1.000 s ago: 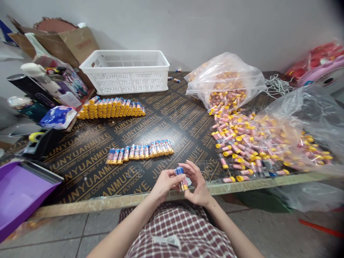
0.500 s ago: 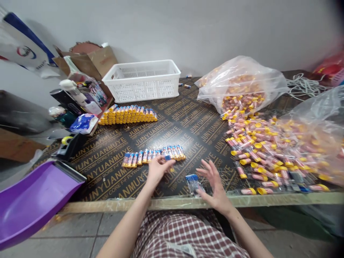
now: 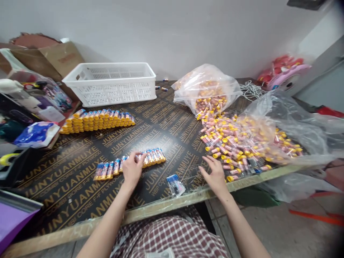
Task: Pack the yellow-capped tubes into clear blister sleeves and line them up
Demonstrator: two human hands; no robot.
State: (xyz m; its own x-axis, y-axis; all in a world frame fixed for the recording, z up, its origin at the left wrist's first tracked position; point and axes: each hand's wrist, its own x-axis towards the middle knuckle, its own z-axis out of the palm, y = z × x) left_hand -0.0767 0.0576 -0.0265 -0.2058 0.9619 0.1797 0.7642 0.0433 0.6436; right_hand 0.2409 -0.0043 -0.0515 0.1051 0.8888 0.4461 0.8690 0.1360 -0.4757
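Note:
A row of small tubes with blue and yellow ends [image 3: 154, 156] stands on the dark plywood table. My left hand [image 3: 133, 169] is over the middle of this row, thumb and fingers pinched at a small tube mostly hidden by them. My right hand [image 3: 215, 173] reaches with fingers spread toward the near edge of a heap of pink tubes with yellow caps [image 3: 228, 139] and holds nothing. Between the hands, near the front edge, lies a small stack of blue printed pieces in clear film [image 3: 176, 185].
Behind the row is a layered stack of blue-and-yellow tubes [image 3: 99, 120], with a white basket [image 3: 115, 89] beyond it. A plastic bag [image 3: 206, 86] spills pink tubes at the back right. Far left are a tape dispenser [image 3: 13, 165] and a purple dustpan [image 3: 13, 222].
My left hand has brought its tube from in front of the row to the row itself. My right hand has moved off the printed pieces toward the heap. The view has swung right.

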